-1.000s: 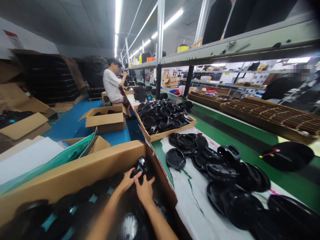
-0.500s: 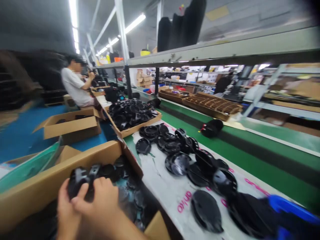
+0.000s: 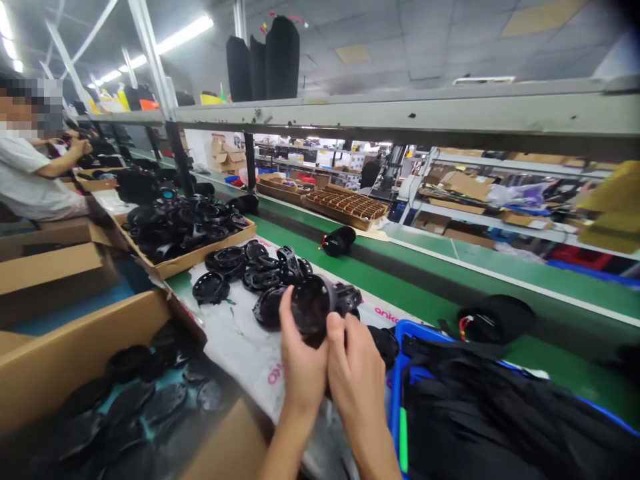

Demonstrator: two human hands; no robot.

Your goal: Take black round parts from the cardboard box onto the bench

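Both my left hand [image 3: 303,363] and my right hand [image 3: 354,373] grip a black plastic round cup-shaped part [image 3: 310,305], its hollow side facing me. Its lower edge is partly hidden by my fingers. Just beyond my hands, several similar black parts [image 3: 230,267] lie in a loose group on a white sheet [image 3: 240,347] on the green conveyor bench [image 3: 420,267]. To my left, an open cardboard box [image 3: 85,320] holds more black discs.
A blue crate [image 3: 400,400] of black fabric stands at my right. A shallow cardboard tray [image 3: 210,250] heaped with black parts sits farther along. A seated co-worker [image 3: 25,180] works at far left. Slotted brown trays [image 3: 345,207] sit across the bench, below a long shelf [image 3: 400,113].
My view has swung right. My hands have moved from over the cardboard box to above the white sheet, lifting the black part. The blue crate now shows fully at right.
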